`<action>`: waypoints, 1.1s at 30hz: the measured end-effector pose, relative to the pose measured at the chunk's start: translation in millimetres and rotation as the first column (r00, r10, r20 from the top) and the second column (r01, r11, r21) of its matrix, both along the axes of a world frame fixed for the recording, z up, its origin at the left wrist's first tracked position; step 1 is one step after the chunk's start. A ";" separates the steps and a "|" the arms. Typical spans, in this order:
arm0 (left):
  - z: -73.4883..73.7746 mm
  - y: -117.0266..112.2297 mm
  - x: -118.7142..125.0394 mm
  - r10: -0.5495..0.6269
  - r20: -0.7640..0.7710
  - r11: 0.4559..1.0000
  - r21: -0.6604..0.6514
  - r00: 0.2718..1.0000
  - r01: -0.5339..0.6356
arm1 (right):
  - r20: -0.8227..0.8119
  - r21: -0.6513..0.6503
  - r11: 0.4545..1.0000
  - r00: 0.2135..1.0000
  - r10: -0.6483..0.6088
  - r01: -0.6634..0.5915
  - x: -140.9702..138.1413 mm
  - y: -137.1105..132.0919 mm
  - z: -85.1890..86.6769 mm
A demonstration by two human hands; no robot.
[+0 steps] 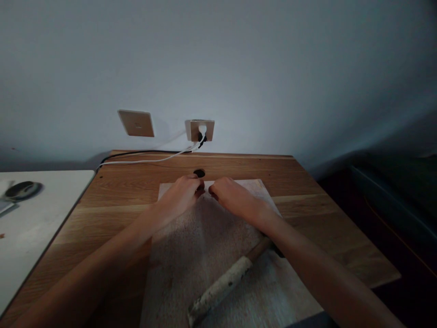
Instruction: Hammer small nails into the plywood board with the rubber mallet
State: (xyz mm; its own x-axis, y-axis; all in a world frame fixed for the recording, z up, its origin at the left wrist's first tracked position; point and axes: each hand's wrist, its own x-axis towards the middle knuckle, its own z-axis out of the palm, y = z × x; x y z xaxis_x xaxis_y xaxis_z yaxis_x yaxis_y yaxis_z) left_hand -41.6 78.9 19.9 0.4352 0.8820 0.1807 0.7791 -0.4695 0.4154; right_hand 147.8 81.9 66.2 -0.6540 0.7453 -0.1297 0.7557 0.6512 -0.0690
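My left hand point(187, 189) is closed at the far end of a pale, worn wooden board point(201, 246), its fingers curled together. Close beside it, a small gap apart, my right hand point(230, 193) is closed in a similar pinch over the same board. Whatever the fingertips hold, if anything, is too small or hidden to make out. Across the board's near half lies what looks like a hammer point(221, 284), with a whitish, worn grip on a wooden handle. Its dark head is mostly hidden by my right forearm.
The board rests on a brown wooden table point(112, 191) against the wall. A black cable hole point(199, 173) lies just beyond my hands. White and black cables run to a wall socket point(202, 131). At left stands a white table point(41, 228) with a round dark object point(23, 190).
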 end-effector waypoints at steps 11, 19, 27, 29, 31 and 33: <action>0.5 1.5 -2.5 0.001 -0.042 1.000 -0.020 0.999 -0.002 | 0.046 0.041 0.999 0.998 0.030 -0.032 -0.7 -5.8 -2.8; 11.5 -0.3 -2.1 -0.007 -0.064 0.997 -0.073 0.998 0.003 | 0.008 0.034 0.997 0.998 0.064 -0.064 10.3 3.0 -10.6; 23.9 -6.4 -1.3 -0.028 -0.042 0.989 -0.144 0.999 0.021 | -0.052 0.044 0.987 0.987 0.155 -0.153 12.6 4.1 -1.3; 22.8 -6.0 -3.1 -0.045 -0.013 0.985 -0.169 0.999 0.042 | -0.100 -0.005 0.992 0.987 0.123 -0.124 15.1 2.7 7.1; 19.6 -5.4 -4.2 -0.087 0.035 0.975 -0.200 0.996 0.092 | -0.170 -0.115 0.986 0.981 0.097 -0.118 21.3 -0.4 13.6; 15.4 -5.9 -3.0 -0.152 0.086 0.956 -0.238 0.985 0.169 | -0.243 -0.242 0.957 0.965 0.098 -0.158 30.0 -5.4 15.5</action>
State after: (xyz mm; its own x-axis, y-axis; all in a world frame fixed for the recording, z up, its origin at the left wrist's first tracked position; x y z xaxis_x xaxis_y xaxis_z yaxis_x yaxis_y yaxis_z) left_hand -44.6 73.0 35.3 0.5691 0.8222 0.0025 0.6685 -0.4645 0.5808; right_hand 177.8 76.5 81.7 -0.7763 0.6139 -0.1430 0.6116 0.6788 -0.4064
